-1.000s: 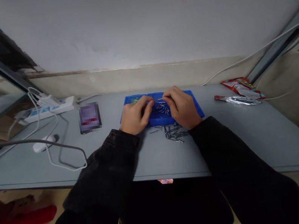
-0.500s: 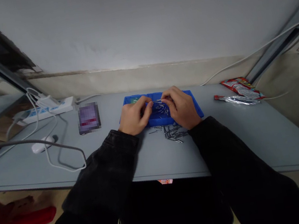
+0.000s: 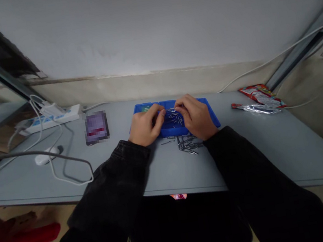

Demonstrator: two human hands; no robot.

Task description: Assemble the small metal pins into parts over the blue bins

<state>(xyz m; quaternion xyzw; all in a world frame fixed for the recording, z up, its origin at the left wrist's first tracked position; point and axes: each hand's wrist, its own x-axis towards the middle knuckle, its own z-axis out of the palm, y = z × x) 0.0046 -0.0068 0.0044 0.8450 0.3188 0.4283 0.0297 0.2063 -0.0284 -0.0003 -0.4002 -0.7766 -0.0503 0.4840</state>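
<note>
A blue tray [image 3: 177, 131] with compartments stands at the back middle of the grey table, several thin metal pins [image 3: 174, 116] lying inside it. Over its left part is my left hand [image 3: 147, 125], thumb and forefinger pinched on something too small to make out. My right hand [image 3: 195, 116] is above the right part, its fingertips closed at the end of a thin metal piece [image 3: 170, 108] between the hands. A loose pile of metal pins [image 3: 187, 144] lies on the table in front of the tray. Something green [image 3: 145, 109] shows in the tray's left compartment.
On the left are a white power strip [image 3: 67, 115], white cables, a white mouse-like object [image 3: 46, 156] and a blurred purple packet [image 3: 96, 127]. Red and silver wrappers [image 3: 261, 98] lie at the right. A wall rises behind the grey table [image 3: 177, 176].
</note>
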